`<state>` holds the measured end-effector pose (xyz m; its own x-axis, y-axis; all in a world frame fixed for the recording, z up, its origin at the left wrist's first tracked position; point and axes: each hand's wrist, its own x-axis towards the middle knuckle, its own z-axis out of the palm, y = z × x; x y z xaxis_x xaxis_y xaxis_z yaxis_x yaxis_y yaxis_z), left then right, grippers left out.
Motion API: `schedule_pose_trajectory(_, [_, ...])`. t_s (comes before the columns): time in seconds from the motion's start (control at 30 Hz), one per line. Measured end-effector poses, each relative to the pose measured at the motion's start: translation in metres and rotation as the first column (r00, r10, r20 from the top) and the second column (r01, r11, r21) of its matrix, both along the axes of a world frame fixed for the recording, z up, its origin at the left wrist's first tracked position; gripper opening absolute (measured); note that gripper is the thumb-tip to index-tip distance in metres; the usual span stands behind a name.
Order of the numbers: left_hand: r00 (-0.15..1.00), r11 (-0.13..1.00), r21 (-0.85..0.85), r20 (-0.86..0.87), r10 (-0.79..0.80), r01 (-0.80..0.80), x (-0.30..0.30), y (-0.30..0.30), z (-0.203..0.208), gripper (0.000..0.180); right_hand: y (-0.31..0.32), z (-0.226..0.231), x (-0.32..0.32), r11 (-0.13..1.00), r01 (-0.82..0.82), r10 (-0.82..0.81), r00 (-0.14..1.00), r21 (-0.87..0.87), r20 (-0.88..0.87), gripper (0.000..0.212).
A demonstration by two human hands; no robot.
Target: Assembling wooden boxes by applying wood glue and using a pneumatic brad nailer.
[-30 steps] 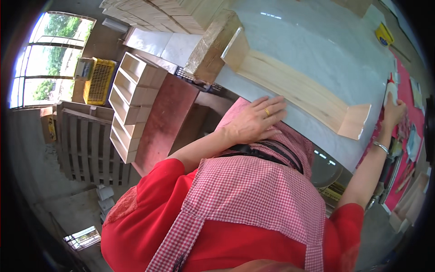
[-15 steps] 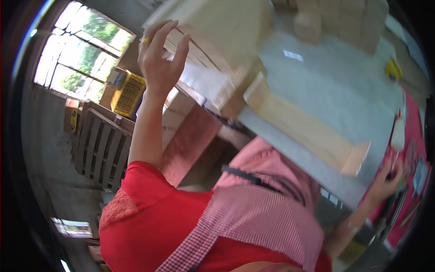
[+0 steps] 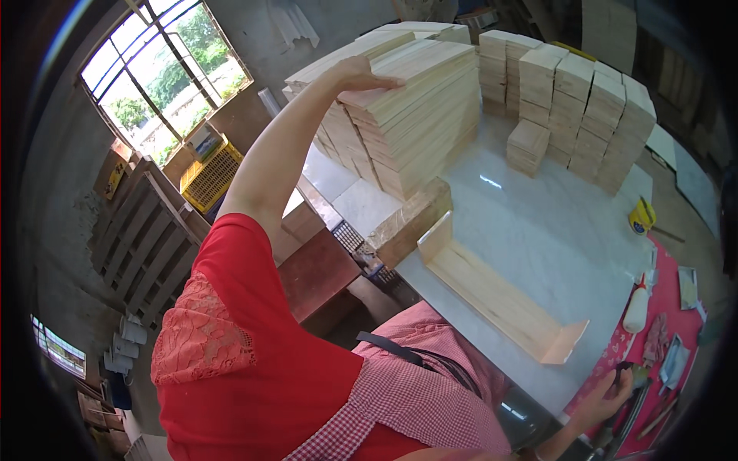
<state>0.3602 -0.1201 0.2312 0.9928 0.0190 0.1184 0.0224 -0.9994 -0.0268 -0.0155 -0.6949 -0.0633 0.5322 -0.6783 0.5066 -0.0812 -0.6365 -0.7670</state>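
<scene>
My left hand (image 3: 360, 75) rests on top of a tall stack of pale wooden boards (image 3: 427, 115), one digit stretched out along the top; some of its fingers are hidden. At the lower right my right hand (image 3: 606, 398) is closed around a small black object (image 3: 623, 372), whose kind I cannot make out. Before me on the table (image 3: 530, 238) lies a long wooden board with a short upright piece at each end (image 3: 492, 296). A wood block wrapped in clear plastic (image 3: 413, 221) sits between it and the stack.
Several stacks of short wooden blocks (image 3: 588, 107) stand at the back right. A yellow tub (image 3: 641, 217), a white glue bottle with a red tip (image 3: 636, 307) and a pink cloth (image 3: 615, 349) with tools line the right side. A yellow crate (image 3: 211, 175) stands by the window.
My left hand has come down from the air onto the board stack. My right hand has drawn nearer and closed on the black object. The view has swung and become sharper.
</scene>
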Motion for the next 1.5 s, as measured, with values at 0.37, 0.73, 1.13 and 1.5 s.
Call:
schedule_pose_trajectory(0.37, [0.984, 0.941, -0.333, -0.138, -0.113, 0.061, -0.005, -0.012, 0.033, 0.057, 0.026, 0.014, 0.010, 0.998, -0.046, 0.041, 0.995, -0.052, -0.088, 0.032])
schedule_pose_trajectory(0.73, [0.958, 0.742, -0.608, 0.141, -0.249, 0.282, -0.047, 0.010, 0.054, 0.030, 0.036, 0.060, 0.006, 0.976, -0.158, 0.159, 0.987, 0.147, 0.002, 0.030])
schedule_pose_trajectory(1.13, [0.549, 0.470, -0.672, -0.112, -0.828, 0.572, -0.099, -0.143, -0.021, 0.025, 0.086, 0.132, 0.082, 0.745, -0.581, 0.508, 0.813, 0.328, 0.286, 0.035])
schedule_pose_trajectory(1.5, [0.055, 0.179, 0.258, 0.424, -0.904, 0.949, -0.178, -0.238, -0.082, 0.084, 0.125, 0.124, 0.053, 0.719, -0.650, 0.502, 0.730, 0.246, 0.463, 0.030])
